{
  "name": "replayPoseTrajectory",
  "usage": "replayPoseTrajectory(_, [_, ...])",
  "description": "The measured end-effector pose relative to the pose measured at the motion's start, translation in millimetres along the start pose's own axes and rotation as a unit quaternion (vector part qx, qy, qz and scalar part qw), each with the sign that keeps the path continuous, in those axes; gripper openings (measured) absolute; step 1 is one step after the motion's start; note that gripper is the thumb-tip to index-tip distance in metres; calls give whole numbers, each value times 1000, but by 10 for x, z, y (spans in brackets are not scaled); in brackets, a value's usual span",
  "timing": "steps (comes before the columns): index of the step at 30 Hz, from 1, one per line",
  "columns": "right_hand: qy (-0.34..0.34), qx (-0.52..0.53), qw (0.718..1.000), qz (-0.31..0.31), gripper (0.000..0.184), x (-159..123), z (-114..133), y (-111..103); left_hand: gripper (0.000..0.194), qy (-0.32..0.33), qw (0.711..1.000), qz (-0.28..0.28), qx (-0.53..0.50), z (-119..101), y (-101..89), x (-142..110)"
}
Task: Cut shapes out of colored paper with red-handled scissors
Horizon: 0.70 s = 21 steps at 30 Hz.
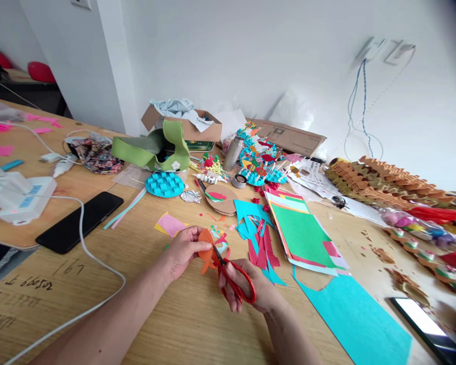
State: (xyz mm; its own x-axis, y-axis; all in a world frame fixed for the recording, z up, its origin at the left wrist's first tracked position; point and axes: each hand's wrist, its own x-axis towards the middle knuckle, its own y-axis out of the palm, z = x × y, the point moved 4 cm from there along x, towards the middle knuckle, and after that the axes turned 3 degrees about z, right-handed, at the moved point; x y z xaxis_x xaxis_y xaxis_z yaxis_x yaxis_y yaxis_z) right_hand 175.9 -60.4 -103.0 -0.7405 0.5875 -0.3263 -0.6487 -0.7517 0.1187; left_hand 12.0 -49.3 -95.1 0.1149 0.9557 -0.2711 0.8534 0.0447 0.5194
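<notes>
One white power strip point(34, 200) sits at the far left of the table point(190, 324), with a black phone point(79, 223) just beside it. Next come a green bag point(150, 152), a blue round piece point(164, 185) in front of it and, nearer, a pink paper point(171, 224). The left hand point(184, 251) pinches an orange paper point(206, 256), thumb on top, in the middle of the view above the table. The scissors point(223, 262) reach that paper with their blades; how far these are parted I cannot tell. The right hand point(261, 286) has its fingers curled closed about the red handles. Beyond it lie red strips point(264, 248), then a stack of coloured paper point(306, 233), a large blue sheet point(361, 319) and, at the right, a phone with a lit screen point(421, 322)
</notes>
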Motion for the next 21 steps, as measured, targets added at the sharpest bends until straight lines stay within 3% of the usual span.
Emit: replayPoseTrajectory(21, [7,-9,1000,4,65,-12,28,3,33,-18,1000,7,-1,-10,9,-7])
